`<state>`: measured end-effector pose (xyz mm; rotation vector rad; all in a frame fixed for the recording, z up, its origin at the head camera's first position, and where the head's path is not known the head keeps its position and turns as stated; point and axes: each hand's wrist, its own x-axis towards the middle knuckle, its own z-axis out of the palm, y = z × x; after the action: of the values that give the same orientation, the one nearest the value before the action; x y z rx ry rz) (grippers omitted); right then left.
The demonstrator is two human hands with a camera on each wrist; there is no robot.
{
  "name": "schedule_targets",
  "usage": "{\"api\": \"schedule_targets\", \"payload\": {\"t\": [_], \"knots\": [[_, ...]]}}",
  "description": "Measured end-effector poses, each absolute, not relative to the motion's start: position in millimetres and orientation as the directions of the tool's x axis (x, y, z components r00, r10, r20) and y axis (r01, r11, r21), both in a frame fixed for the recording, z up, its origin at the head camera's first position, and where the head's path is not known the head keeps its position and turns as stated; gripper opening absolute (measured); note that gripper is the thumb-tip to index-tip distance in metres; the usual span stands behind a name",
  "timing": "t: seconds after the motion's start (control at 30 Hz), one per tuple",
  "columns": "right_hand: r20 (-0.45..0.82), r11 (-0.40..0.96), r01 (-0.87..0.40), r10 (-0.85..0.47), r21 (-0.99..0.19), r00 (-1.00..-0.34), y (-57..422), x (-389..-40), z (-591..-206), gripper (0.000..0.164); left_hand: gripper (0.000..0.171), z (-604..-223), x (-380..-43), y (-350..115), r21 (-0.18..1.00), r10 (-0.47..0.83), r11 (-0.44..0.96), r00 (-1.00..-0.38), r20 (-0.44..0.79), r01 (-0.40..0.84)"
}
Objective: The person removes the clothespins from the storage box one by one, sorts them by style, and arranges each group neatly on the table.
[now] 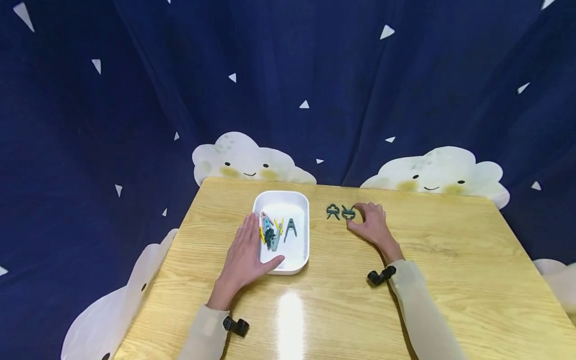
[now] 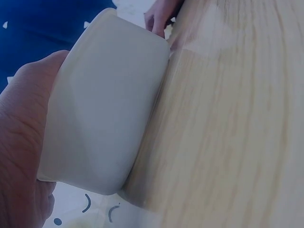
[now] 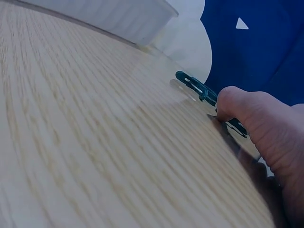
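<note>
A white plastic bin (image 1: 297, 255) holds several clips: yellow ones, a dark green one (image 1: 290, 229), a pale grey-green one (image 1: 276, 240) and a pink and blue one. My left hand (image 1: 245, 252) rests along the bin's left rim with straight fingers, the thumb over its near edge. In the left wrist view the thumb lies against the bin's outer wall (image 2: 104, 99). To the right of the bin, my right hand (image 1: 372, 225) pinches a dark green round-jawed clip (image 1: 348, 213) between thumb and index finger on the table. A matching clip (image 1: 333, 211) lies just left of it.
The light wooden table (image 1: 342, 310) carries the bin and clips near its far edge. Behind it hangs a dark blue curtain (image 1: 270, 90) with white triangles and smiling clouds. Each wrist wears a small black camera.
</note>
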<state>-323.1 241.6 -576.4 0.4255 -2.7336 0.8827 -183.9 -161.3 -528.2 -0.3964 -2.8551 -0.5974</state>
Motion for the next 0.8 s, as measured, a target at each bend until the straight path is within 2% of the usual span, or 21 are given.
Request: {"api": "schedule_targets", "payload": {"t": [0.27, 0.57, 0.8], "knots": [[0.303, 0.783, -0.327, -0.186, -0.529, -0.935, 239.5, -320.7, -578.3, 0.061, 0.13, -528.4, -183.1, -162.7, 0.366, 0.222, 0.882, -0.946, 0.235, 0.298], [0.28, 0.788, -0.3, -0.169, -0.537, -0.945, 238.3, -311.7, -572.3, 0.076, 0.13, -528.1, -182.7, -162.2, 0.368, 0.222, 0.882, -0.948, 0.229, 0.296], [0.274, 0.765, -0.279, -0.139, -0.58, -0.951, 236.9, -298.8, -573.8, 0.079, 0.13, -527.2, -182.1, -162.2, 0.369, 0.223, 0.882, -0.949, 0.222, 0.294]]}}
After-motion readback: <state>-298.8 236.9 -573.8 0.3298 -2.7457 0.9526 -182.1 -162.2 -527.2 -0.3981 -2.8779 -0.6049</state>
